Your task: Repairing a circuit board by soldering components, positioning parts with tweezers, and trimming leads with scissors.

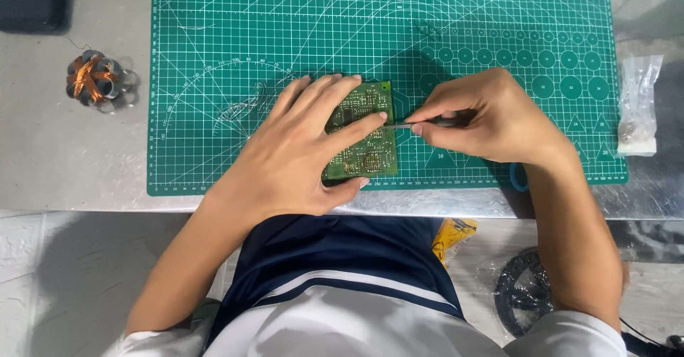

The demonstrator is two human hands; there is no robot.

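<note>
Your left hand (pixel 299 150) lies flat and spread over the small green rectangular circuit board (pixel 365 132), fingers extended across its top face and the thumb hooked under its near edge, pinning it down rather than gripping it. The board rests on the green gridded cutting mat (pixel 214 29), which lies on the grey metal counter (pixel 64 150). The board's long axis runs away from you toward the far edge of the mat, tilted slightly, with its short edges nearest and farthest from you.

Your right hand (pixel 484 118) sits just beside the board's right edge, fingers pinched closed on a thin metal tool (pixel 410 125). That tool lies nearly level, its long axis running sideways, and its tip points toward your left hand, meeting the board close to your left index fingertip (pixel 381 117). Whether the tip actually touches the board cannot be told.

Well beyond your left hand, out on the bare counter, stands a small copper-wound coil on a metal core (pixel 96 79). Past your right hand, at the mat's edge, lies a small clear plastic bag (pixel 638 107).
</note>
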